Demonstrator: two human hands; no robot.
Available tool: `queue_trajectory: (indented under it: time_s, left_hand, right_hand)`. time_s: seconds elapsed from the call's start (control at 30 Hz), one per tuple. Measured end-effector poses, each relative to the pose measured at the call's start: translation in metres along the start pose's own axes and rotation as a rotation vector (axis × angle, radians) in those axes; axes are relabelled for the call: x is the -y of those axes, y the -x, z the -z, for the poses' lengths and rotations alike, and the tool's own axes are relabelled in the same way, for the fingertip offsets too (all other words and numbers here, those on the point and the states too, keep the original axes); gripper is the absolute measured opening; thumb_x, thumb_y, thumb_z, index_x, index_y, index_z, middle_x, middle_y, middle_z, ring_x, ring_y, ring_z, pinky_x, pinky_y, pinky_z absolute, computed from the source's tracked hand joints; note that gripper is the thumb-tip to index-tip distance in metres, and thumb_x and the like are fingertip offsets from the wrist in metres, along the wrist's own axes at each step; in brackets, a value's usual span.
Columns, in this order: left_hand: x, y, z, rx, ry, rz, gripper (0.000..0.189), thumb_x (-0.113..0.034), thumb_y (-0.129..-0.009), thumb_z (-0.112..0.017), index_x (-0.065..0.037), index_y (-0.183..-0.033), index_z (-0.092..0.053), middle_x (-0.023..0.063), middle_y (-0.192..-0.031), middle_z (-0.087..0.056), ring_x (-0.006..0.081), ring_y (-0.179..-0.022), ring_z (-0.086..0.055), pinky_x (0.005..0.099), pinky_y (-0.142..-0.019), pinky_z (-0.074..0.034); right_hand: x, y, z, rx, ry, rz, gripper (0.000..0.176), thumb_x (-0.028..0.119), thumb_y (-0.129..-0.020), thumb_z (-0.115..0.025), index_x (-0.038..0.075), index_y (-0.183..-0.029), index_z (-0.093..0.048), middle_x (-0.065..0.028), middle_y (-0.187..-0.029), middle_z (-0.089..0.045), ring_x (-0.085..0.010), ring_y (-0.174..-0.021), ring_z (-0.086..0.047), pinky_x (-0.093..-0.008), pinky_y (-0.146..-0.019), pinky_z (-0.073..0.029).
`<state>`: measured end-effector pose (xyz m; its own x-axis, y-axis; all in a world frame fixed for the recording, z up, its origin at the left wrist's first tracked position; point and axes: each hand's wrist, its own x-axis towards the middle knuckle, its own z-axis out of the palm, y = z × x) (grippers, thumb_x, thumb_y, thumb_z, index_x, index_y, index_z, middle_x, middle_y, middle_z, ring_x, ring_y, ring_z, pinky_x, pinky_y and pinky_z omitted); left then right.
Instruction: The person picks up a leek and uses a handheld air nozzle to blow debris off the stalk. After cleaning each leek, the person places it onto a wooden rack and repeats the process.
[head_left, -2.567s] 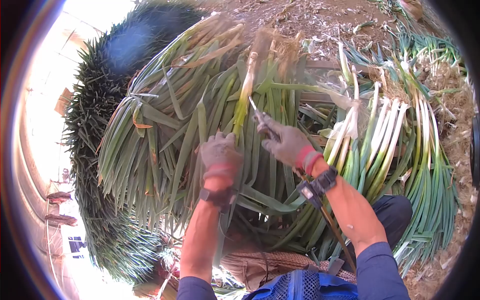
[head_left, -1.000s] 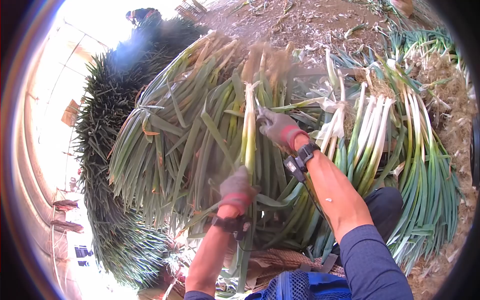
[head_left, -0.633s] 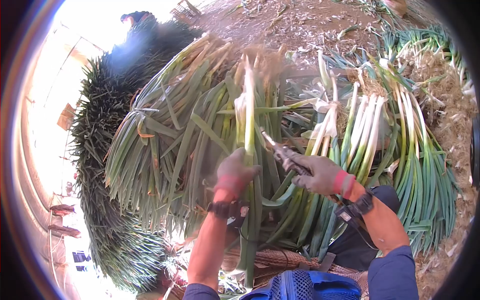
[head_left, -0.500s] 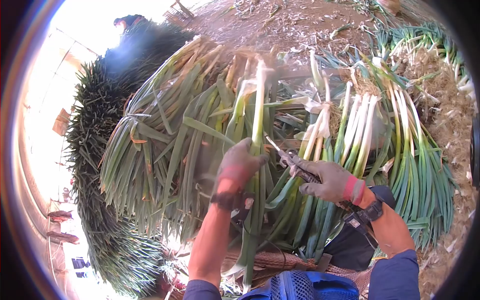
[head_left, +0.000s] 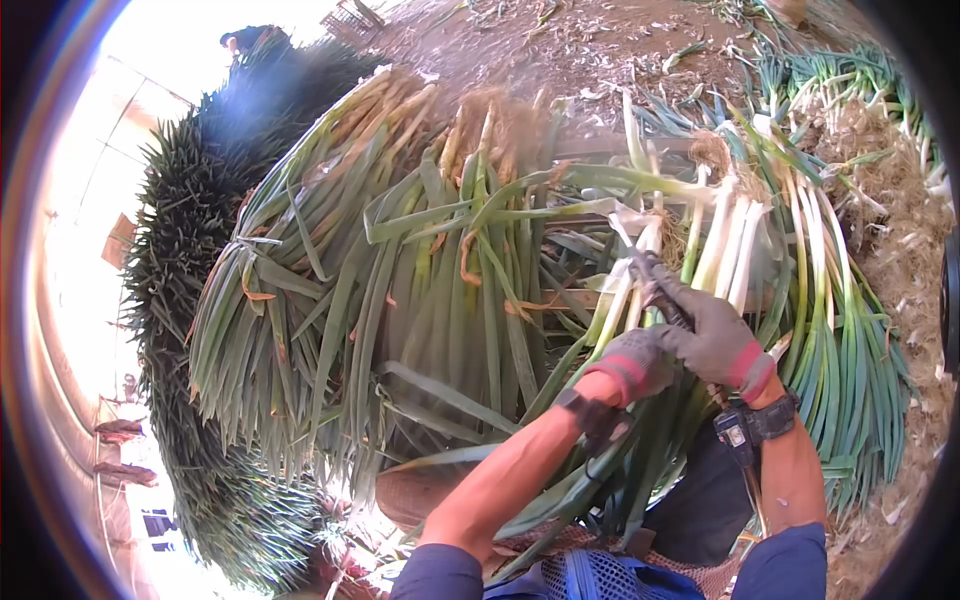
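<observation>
Both gloved hands meet right of centre, a little below the middle of the frame. The left hand [head_left: 632, 366], in a grey knit glove with a red cuff, reaches across from the lower middle. Its fingers are curled shut around a long green onion with a pale shaft [head_left: 616, 302]. The right hand [head_left: 716, 338], gloved the same way, sits just beside it and slightly higher, touching or nearly so. Its fingers are wrapped tight on a short dark-bladed knife [head_left: 656, 288], whose tip points up and to the left.

The held onion lies on a slant. Its green leaves trail down and left below the left fist, and the pale shaft rises up and right out of it. I lose the root end among the neighbouring stalks. The shaft sits just above the left fingers and just left of the blade, which lies almost along it. The right hand is the nearer one to the pale end, while the left holds the leafward part.

The onion rests at the left edge of a fanned row of clean white-stalked onions [head_left: 738, 232]. Left of that spreads a wide heap of untrimmed green onions [head_left: 400, 270], then a dark green stack of leaf tips [head_left: 185, 300]. A brown dirt floor littered with trimmings [head_left: 600, 45] fills the top of the frame.
</observation>
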<state>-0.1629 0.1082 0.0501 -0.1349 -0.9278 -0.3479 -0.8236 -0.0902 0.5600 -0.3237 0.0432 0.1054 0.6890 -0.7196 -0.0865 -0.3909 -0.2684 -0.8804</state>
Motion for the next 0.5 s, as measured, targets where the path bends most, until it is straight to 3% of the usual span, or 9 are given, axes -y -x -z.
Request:
queue_trajectory:
  time_s: [0.07,0.1,0.13,0.17,0.2,0.27,0.33,0.37,0.5]
  left_hand:
    - [0.026,0.01,0.012,-0.259,0.017,0.025,0.034,-0.026,-0.088,-0.076,-0.015,-0.12,-0.077,0.0152,-0.117,-0.077,0.037,-0.107,-0.073,0.0445,-0.095,-0.059]
    - [0.058,0.005,0.029,-0.405,-0.066,0.061,0.037,-0.025,-0.087,-0.078,-0.015,-0.122,-0.076,0.0149,-0.118,-0.077,0.036,-0.109,-0.073,0.0438,-0.097,-0.059]
    - [0.104,0.004,0.043,-0.718,-0.113,-0.002,0.043,-0.025,-0.086,-0.08,-0.017,-0.128,-0.074,0.0135,-0.12,-0.077,0.034,-0.109,-0.074,0.0435,-0.097,-0.059]
    - [0.111,0.013,0.082,-0.644,-0.375,0.328,0.05,-0.029,-0.084,-0.082,-0.016,-0.131,-0.072,0.0131,-0.12,-0.077,0.0329,-0.108,-0.074,0.0453,-0.094,-0.059]
    - [0.143,0.022,0.095,-0.811,-0.571,0.417,0.05,-0.034,-0.084,-0.083,-0.014,-0.128,-0.071,0.0138,-0.117,-0.076,0.0328,-0.106,-0.074,0.0474,-0.091,-0.059]
    - [0.202,0.04,0.097,-0.83,-0.797,0.526,0.053,-0.041,-0.083,-0.084,-0.011,-0.125,-0.071,0.0166,-0.118,-0.075,0.034,-0.108,-0.074,0.0492,-0.091,-0.058]
    - [0.193,0.047,0.113,-0.606,-0.613,0.654,0.044,-0.035,-0.086,-0.078,-0.011,-0.123,-0.07,0.0162,-0.121,-0.075,0.0353,-0.111,-0.073,0.0477,-0.092,-0.058]
    - [0.187,0.051,0.12,-0.492,-0.52,0.713,0.04,-0.032,-0.088,-0.075,-0.011,-0.122,-0.069,0.0159,-0.122,-0.075,0.036,-0.112,-0.072,0.0469,-0.092,-0.058]
    - [0.197,0.072,0.106,-0.484,-0.189,0.725,0.056,-0.031,-0.085,-0.079,-0.004,-0.132,-0.067,0.0237,-0.121,-0.075,0.0405,-0.114,-0.072,0.0479,-0.097,-0.057]
  right_hand:
    - [-0.006,0.001,0.004,-0.035,-0.062,-0.108,0.071,0.031,-0.093,-0.073,0.006,-0.157,-0.052,-0.0204,-0.123,-0.074,-0.0313,-0.106,-0.074,-0.0341,-0.097,-0.053]
    - [-0.011,0.002,0.002,0.017,-0.083,-0.128,0.072,0.022,-0.094,-0.072,0.004,-0.159,-0.047,-0.0177,-0.13,-0.072,-0.0242,-0.112,-0.069,-0.0315,-0.101,-0.05]
    - [-0.017,0.004,0.0,0.067,-0.102,-0.148,0.074,0.014,-0.095,-0.072,0.001,-0.162,-0.041,-0.015,-0.136,-0.07,-0.0171,-0.118,-0.064,-0.0289,-0.105,-0.047]
    - [-0.018,0.004,0.0,0.113,-0.081,-0.146,0.076,0.012,-0.095,-0.072,0.001,-0.163,-0.039,-0.0153,-0.137,-0.069,-0.016,-0.119,-0.063,-0.0287,-0.107,-0.046]
    - [-0.018,0.004,-0.001,0.159,-0.059,-0.144,0.078,0.011,-0.096,-0.072,0.001,-0.165,-0.037,-0.0155,-0.138,-0.069,-0.0149,-0.121,-0.062,-0.0285,-0.109,-0.046]
    - [-0.001,0.002,-0.009,0.246,0.061,-0.099,0.081,0.023,-0.094,-0.074,0.004,-0.165,-0.039,-0.0219,-0.13,-0.071,-0.0248,-0.115,-0.068,-0.0327,-0.106,-0.049]
    - [0.014,-0.002,-0.019,0.34,0.143,-0.103,0.084,0.037,-0.091,-0.076,0.008,-0.163,-0.043,-0.0289,-0.118,-0.07,-0.0394,-0.104,-0.071,-0.0408,-0.099,-0.052]
    - [0.015,-0.003,-0.023,0.342,0.143,-0.075,0.084,0.037,-0.091,-0.077,0.008,-0.162,-0.044,-0.0279,-0.116,-0.071,-0.0389,-0.102,-0.071,-0.041,-0.097,-0.053]
    - [0.009,-0.007,-0.045,0.275,0.103,0.059,0.078,0.034,-0.091,-0.076,0.006,-0.158,-0.049,-0.026,-0.112,-0.072,-0.0403,-0.099,-0.069,-0.0441,-0.093,-0.052]
